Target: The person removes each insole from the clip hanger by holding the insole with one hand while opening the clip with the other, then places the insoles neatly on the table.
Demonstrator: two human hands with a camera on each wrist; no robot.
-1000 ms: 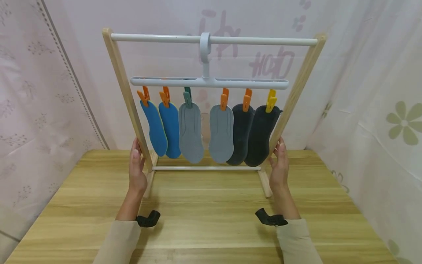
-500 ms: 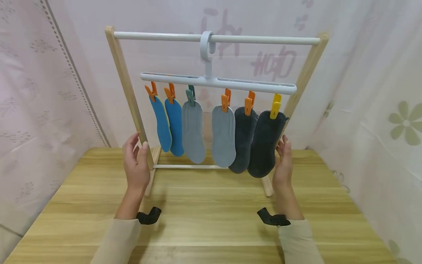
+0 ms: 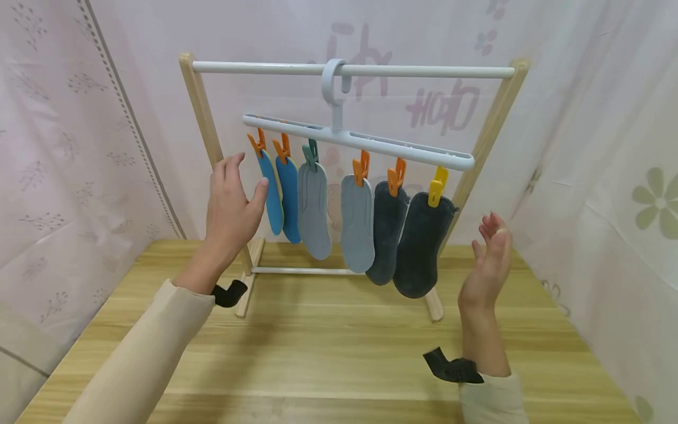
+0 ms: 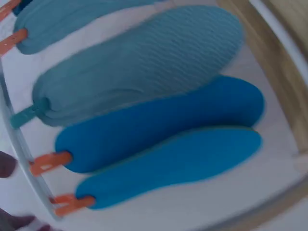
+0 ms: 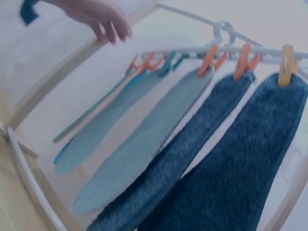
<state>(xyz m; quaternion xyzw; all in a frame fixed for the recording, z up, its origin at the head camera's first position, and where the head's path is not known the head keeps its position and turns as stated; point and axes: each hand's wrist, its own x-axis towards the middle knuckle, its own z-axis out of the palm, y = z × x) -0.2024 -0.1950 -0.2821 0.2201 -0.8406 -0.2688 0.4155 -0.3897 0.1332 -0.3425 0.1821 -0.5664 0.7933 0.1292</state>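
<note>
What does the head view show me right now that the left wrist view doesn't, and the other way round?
Only the head view shows the right hand, the yellow clip, and the hanger's hook over the top rail.

Only the left wrist view brings out the fine ridges on the gray insole held by the green clip.

Both show that insole and clip, the other gray insole and two blue insoles.

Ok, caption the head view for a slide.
Six insoles hang clipped to a hanger on a rack, between a raised left hand and right hand.
</note>
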